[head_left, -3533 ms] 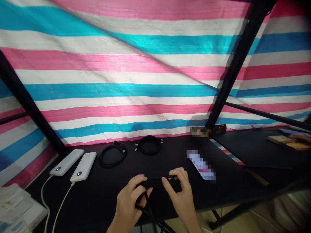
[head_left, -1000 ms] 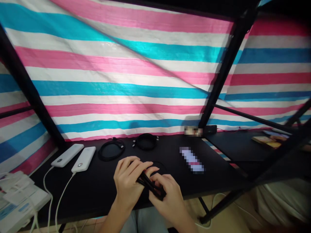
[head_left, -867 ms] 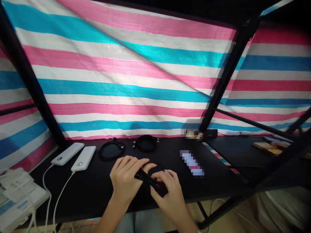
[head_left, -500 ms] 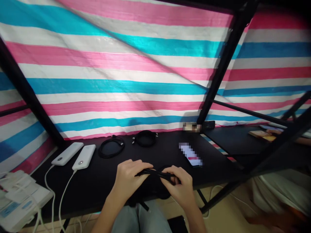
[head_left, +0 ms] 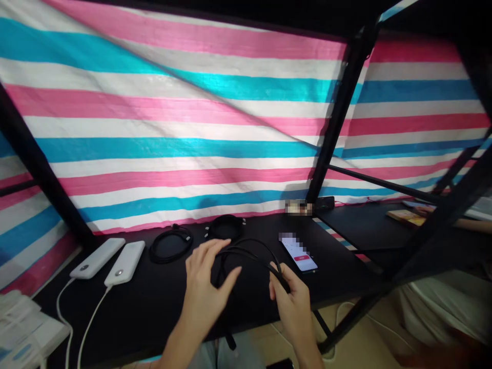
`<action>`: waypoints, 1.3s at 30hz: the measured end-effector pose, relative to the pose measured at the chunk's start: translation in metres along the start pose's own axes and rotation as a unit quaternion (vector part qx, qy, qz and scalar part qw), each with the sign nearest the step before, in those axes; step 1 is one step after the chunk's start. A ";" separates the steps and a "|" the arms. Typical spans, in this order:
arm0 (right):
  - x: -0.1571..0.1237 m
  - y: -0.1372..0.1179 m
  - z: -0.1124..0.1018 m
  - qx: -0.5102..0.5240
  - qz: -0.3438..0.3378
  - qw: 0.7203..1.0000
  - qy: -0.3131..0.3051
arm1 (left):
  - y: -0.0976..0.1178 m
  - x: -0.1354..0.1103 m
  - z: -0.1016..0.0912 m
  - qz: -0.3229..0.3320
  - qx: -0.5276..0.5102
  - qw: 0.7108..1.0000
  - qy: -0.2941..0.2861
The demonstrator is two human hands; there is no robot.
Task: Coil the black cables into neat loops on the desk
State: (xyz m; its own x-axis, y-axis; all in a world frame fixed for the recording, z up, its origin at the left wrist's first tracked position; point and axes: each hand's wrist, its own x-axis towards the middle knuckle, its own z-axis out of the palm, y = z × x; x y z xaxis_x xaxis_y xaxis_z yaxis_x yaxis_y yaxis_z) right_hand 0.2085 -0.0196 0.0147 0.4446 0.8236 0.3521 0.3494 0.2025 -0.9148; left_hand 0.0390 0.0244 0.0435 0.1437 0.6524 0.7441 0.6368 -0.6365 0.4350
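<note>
A black cable (head_left: 249, 248) arcs in loops between my two hands above the black table (head_left: 161, 297). My left hand (head_left: 205, 284) has its fingers spread, with the cable loops running over the fingertips and down behind the palm. My right hand (head_left: 290, 297) is closed round the other end of the loops. A strand hangs down below the table edge. Two coiled black cables (head_left: 171, 245) (head_left: 226, 227) lie further back on the table.
Two white power banks (head_left: 111, 257) with white leads lie at the left. A phone (head_left: 299, 254) with a lit screen lies right of my hands. A striped tarp (head_left: 192, 128) hangs behind. Black frame posts (head_left: 334, 118) cross the view. White boxes (head_left: 19, 328) sit at far left.
The cable was pinched tight between both hands half a second ago. Now the hands are further apart, the left fingers have spread and the cable has opened into a wide loop.
</note>
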 end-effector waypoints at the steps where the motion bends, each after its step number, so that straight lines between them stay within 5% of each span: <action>1: 0.000 -0.003 0.003 0.027 0.015 0.999 0.014 | 0.006 -0.006 0.000 -0.010 -0.019 1.000 0.010; 4: -0.003 -0.018 0.014 0.105 0.045 0.993 0.007 | 0.018 -0.023 0.002 -0.036 -0.086 0.993 -0.074; 8: -0.016 -0.036 0.025 0.172 0.046 0.977 -0.119 | 0.014 -0.031 0.005 -0.132 -0.210 0.942 -0.228; 14: -0.017 -0.030 0.020 0.134 0.038 0.980 -0.140 | 0.004 -0.021 -0.005 -0.130 -0.205 0.937 -0.252; 19: -0.005 -0.017 0.004 0.174 0.127 0.976 -0.038 | -0.001 -0.024 -0.015 -0.204 -0.286 0.924 -0.152; 24: 0.006 -0.008 -0.009 0.349 0.184 0.913 0.106 | -0.002 -0.017 -0.031 -0.323 -0.397 0.840 0.179; 27: 0.009 -0.009 -0.017 0.409 0.183 0.883 0.140 | -0.001 -0.009 -0.040 -0.332 -0.417 0.793 0.295; 33: 0.015 -0.011 -0.028 0.466 0.143 0.855 0.179 | -0.003 -0.005 -0.048 -0.325 -0.413 0.784 0.332; 39: 0.017 -0.015 -0.017 0.374 0.115 0.913 0.119 | -0.001 -0.010 -0.046 -0.304 -0.484 0.803 0.169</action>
State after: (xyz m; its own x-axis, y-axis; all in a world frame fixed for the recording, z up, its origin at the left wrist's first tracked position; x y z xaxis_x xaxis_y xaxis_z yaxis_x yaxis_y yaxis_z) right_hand 0.2247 -0.0173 0.0375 0.6327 0.7696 0.0860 -0.3965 0.4174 -0.8177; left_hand 0.0024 -0.0006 0.0590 -0.2884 0.9191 0.2684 -0.3997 -0.3703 0.8385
